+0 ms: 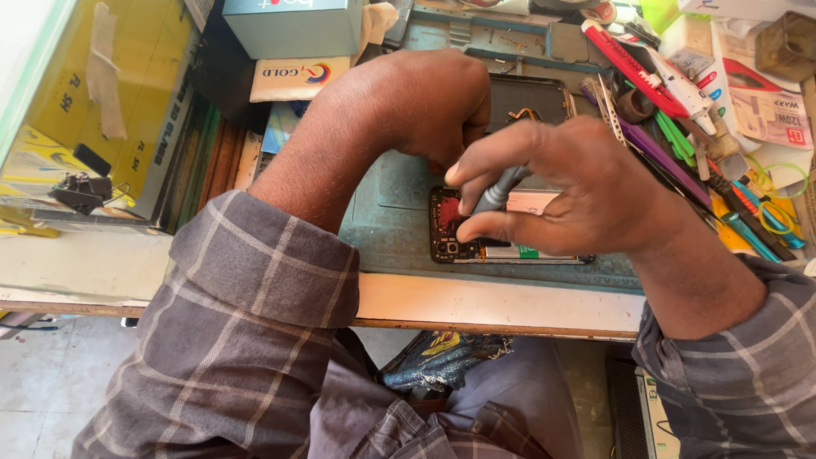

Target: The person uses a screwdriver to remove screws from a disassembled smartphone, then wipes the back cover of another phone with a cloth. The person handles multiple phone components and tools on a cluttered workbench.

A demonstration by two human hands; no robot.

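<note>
An opened phone (448, 223) with a red circuit board lies on the teal work mat (391, 229) at the table's near edge. My right hand (561, 191) pinches a grey screwdriver (500, 190), its tip down on the phone's left part. My left hand (425, 102) rests fist-like just behind the phone, its fingers curled down at the phone's far edge; whether they press on it is hidden. Most of the phone's right side is covered by my right hand.
A phone back cover (531, 100) lies behind the hands. Many tools, among them red and green pens, tweezers and cutters (671, 93), crowd the right side. A teal box (293, 27) and a cardboard pack (297, 78) stand at the back left. The table's wooden front edge (493, 306) runs below the mat.
</note>
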